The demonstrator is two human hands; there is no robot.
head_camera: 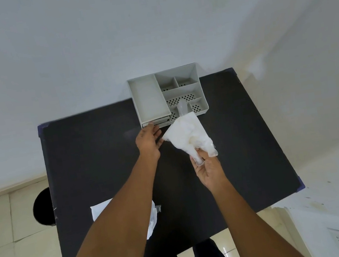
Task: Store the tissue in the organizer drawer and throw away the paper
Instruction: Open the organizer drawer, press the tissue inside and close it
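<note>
A grey plastic organizer (148,97) with several compartments stands at the far edge of the black table (94,162). Its small drawer (158,121) sits low at the front left. My left hand (148,140) reaches to that drawer front, fingers apart and touching or nearly touching it. My right hand (208,168) is raised over the table and grips a white tissue in clear plastic wrap (187,136), which fans out toward the organizer. A white sheet of paper (151,217) lies on the near left of the table, mostly hidden under my left forearm.
A round black bin (42,207) stands on the tiled floor just left of the table. A white wall rises behind the table and along the right side. My legs show below the table's near edge.
</note>
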